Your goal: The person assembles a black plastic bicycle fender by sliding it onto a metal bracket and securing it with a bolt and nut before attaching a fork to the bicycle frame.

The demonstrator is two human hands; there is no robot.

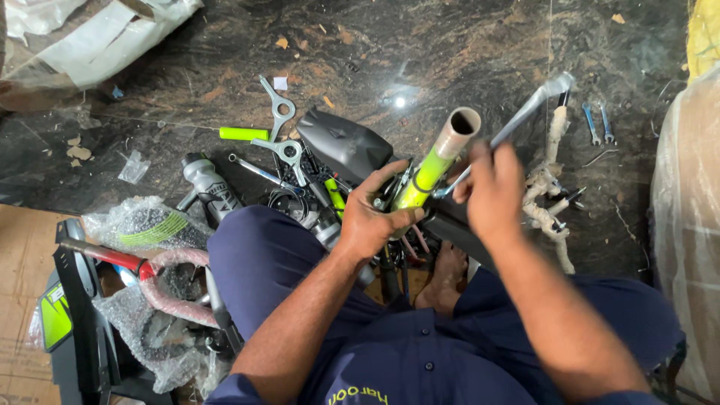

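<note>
My left hand [373, 212] grips the lower end of a neon-green bicycle tube [433, 166] that ends in a tan open-ended pipe [459, 129] pointing up towards the camera. My right hand [491, 189] is closed around the handle of a long silver wrench [525, 112], whose jaw meets a metal fitting on the tube just above my left hand. I sit on the floor in dark blue clothes, with a bare foot [444, 275] under the tube.
On the dark marble floor lie flat spanners [280, 109], a green-handled tool [244, 133], a grey bottle [208, 182], a black mudguard [343, 142] and small wrenches [598, 124]. Bubble-wrapped parts [142, 225] and a red tube [105, 255] lie left. Plastic-wrapped goods [686, 225] stand right.
</note>
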